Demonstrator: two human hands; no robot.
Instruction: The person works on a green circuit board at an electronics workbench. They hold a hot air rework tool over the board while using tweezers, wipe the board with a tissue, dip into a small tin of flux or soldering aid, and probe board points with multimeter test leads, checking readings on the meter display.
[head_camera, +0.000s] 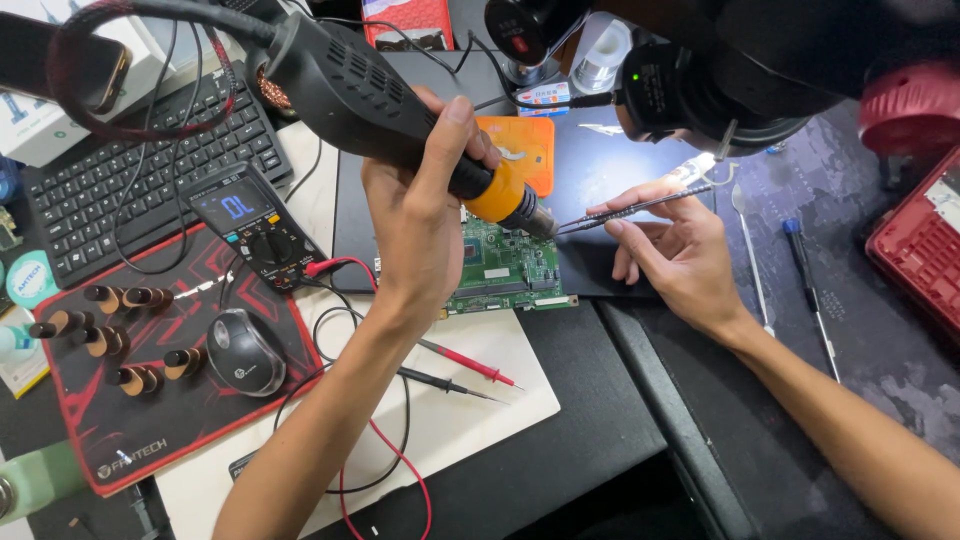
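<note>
My left hand (418, 215) grips a black hot air gun (360, 95) with an orange collar and a metal nozzle. The nozzle points down at a green circuit board (505, 270) lying on a dark mat. My right hand (672, 250) pinches thin metal tweezers (625, 208), whose tips meet the nozzle just above the board's right part. Part of the board is hidden under my left hand.
A multimeter (248, 222) with red and black probes (462, 365) lies left of the board. A keyboard (140, 170), a mouse (243, 350) and several nozzle tips on a red-edged pad (150, 440) fill the left. Screwdrivers (808, 290) and a red case (920, 240) sit right. A microscope head (700, 90) hangs above.
</note>
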